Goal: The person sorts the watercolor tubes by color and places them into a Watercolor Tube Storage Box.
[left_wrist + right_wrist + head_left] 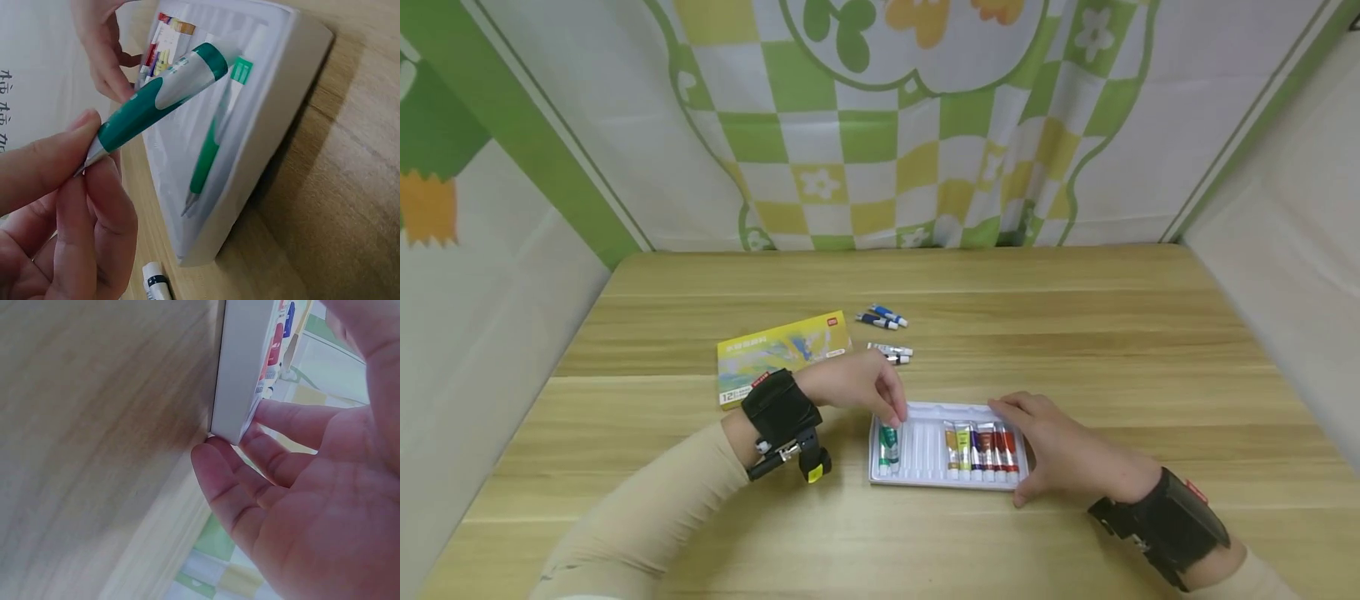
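In the left wrist view, my left hand (857, 385) pinches a teal-green paint tube (156, 103) by its flat crimped end, between thumb and fingers. The tube hangs tilted over the left end of a white paint tray (925, 482). A lighter green tube (212, 144) lies in the slot by that end wall. Bare slots follow, then several tubes in ochre, yellow (964, 450), purple, brown and red (1011, 454) lie side by side. My right hand (1067, 446) holds the tray's right end, thumb at the near corner and fingers at the far corner.
Behind my left hand lies a yellow paint box (778, 354). Two blue tubes (883, 317) rest on the wooden table (1037, 333) beyond the tray. Closer in are a white tube (891, 348) and a black-banded tube (898, 360). A checkered curtain (880, 167) hangs at the back.
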Available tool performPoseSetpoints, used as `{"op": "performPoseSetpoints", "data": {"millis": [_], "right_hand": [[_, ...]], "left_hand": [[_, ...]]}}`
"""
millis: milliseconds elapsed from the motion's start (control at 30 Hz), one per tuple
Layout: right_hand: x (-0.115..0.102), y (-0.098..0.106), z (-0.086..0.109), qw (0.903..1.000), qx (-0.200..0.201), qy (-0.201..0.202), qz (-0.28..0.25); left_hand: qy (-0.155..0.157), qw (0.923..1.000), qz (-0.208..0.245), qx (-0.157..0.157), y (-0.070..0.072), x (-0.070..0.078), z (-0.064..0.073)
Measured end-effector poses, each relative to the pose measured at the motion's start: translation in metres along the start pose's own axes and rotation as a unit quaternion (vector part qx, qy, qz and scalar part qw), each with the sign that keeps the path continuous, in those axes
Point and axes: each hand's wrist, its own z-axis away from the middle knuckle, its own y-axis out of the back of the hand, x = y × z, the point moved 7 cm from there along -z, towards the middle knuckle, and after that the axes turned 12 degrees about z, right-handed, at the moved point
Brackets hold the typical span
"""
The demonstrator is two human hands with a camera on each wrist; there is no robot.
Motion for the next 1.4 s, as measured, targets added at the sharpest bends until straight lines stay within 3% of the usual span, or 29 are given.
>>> {"op": "performPoseSetpoints", "data": {"millis": [233, 433, 733, 1267, 1400], "right_hand": [[0.0, 0.002, 0.0, 1.0, 0.003, 0.0, 0.001], [0.001, 0.001, 0.002, 1.0, -0.002, 0.002, -0.004], [0.0, 0.001, 0.0, 1.0, 0.006, 0.004, -0.003], [0.002, 0.001, 0.001, 1.0, 0.006, 0.0, -0.004], [0.0, -0.001, 0.0, 1.0, 0.005, 0.008, 0.0]], "left_hand": [[0.01, 0.9974, -0.068, 0.02, -0.006, 0.001, -0.006], [0.023, 0.9869, -0.149, 0.058, -0.016, 0.006, -0.007], [0.021, 0.9755, -0.203, 0.081, -0.026, 0.008, -0.003], [0.023, 0.9707, -0.228, 0.073, -0.037, 0.011, -0.003], [0.02, 0.9738, -0.217, 0.064, -0.036, 0.008, -0.003]]}}
